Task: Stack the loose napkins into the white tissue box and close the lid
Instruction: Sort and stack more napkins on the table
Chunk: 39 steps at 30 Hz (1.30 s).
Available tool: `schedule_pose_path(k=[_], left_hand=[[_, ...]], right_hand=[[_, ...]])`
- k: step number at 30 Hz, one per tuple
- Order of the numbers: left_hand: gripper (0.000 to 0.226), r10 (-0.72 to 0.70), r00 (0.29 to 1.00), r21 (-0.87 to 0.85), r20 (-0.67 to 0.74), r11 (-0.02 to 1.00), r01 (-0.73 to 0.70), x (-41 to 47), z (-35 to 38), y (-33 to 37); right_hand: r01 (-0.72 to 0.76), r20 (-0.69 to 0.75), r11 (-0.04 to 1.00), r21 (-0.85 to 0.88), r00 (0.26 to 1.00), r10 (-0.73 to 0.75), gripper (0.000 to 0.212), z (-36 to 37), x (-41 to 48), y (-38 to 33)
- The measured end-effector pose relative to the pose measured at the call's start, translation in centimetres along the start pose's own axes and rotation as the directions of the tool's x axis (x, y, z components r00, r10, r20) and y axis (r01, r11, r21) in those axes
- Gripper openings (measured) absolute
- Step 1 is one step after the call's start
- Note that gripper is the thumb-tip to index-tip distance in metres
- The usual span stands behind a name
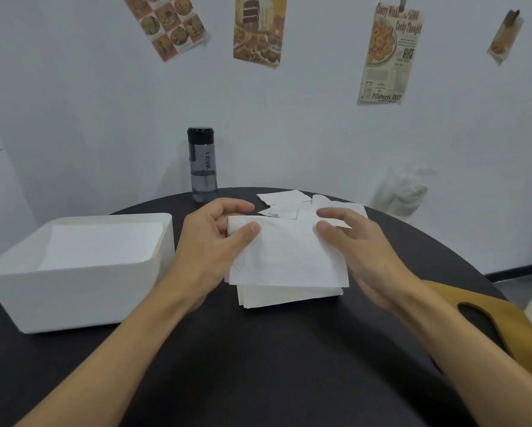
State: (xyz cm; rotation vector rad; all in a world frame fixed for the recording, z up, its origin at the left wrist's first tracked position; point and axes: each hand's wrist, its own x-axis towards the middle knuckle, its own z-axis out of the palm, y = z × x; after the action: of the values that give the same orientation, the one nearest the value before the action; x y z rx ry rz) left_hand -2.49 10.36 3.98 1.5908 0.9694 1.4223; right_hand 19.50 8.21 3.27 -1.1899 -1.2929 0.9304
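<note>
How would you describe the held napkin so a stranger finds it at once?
On the round black table, right of the white box, sits a napkin stack. The held napkin spreads over it, pinched by left hand and right hand; loose napkins behind lie untouched.

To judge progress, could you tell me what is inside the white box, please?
A flat layer of white napkins lies inside the white box; the near wall hides how deep that pile goes.

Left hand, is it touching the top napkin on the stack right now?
Touching. The head view shows the left hand pinching the top napkin at its far left corner, thumb on top and fingers curled behind the edge, over the stack.
</note>
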Motion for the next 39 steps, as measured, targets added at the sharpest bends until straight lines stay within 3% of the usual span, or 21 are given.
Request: schedule_pose_path(k=[2,6,11,14,18,22,25,30,35,39], left_hand=[[0.026,-0.039,0.999,0.028,0.021,0.999,0.039,0.1,0.0,-0.3],[0.037,-0.121,0.989,0.164,0.082,0.981,0.107,0.2,-0.1,-1.1],[0.044,-0.116,0.993,0.204,-0.004,0.972,0.115,0.2,0.3,-2.1],[0.044,-0.089,0.995,0.221,-0.05,0.97,0.098,0.3,0.5,-2.9],[0.04,-0.084,0.996,0.363,-0.023,0.928,0.087,0.4,0.8,-4.5],[0.032,-0.026,1.0,0.456,-0.008,0.89,0.026,0.2,0.9,-5.7],[0.031,0.062,0.988,0.603,0.14,0.787,-0.135,-0.1,1.1,-5.9],[0.035,-0.077,0.908,0.727,0.411,0.629,-0.276,-0.9,1.6,-5.1],[0.034,-0.158,0.861,0.78,0.483,0.525,-0.341,-0.8,1.1,-4.2],[0.036,-0.178,0.852,0.771,0.492,0.543,-0.332,-0.8,0.9,-4.4]], right_hand=[[0.047,-0.013,0.998,-0.042,0.999,-0.047,0.015,-0.1,0.1,0.4],[0.059,-0.122,0.985,-0.165,0.989,-0.079,0.019,-0.2,0.5,1.3],[0.054,-0.153,0.977,-0.208,0.984,-0.087,0.033,-0.2,1.1,2.1],[0.062,-0.174,0.943,-0.327,0.977,-0.125,0.03,-0.1,1.5,2.8],[0.079,-0.126,0.848,-0.525,0.977,-0.169,0.011,-0.2,1.8,4.2],[0.113,-0.01,0.736,-0.667,0.987,-0.16,0.008,-0.4,1.6,5.0],[0.108,0.069,0.606,-0.788,0.994,-0.088,0.017,-0.2,1.4,5.3],[0.108,0.083,0.632,-0.768,0.994,-0.069,0.016,-0.1,1.0,5.0],[0.109,0.124,0.623,-0.774,0.992,-0.018,0.013,-0.3,0.8,4.5],[0.12,0.078,0.601,-0.79,0.992,-0.095,0.009,-1.6,3.8,4.2]])
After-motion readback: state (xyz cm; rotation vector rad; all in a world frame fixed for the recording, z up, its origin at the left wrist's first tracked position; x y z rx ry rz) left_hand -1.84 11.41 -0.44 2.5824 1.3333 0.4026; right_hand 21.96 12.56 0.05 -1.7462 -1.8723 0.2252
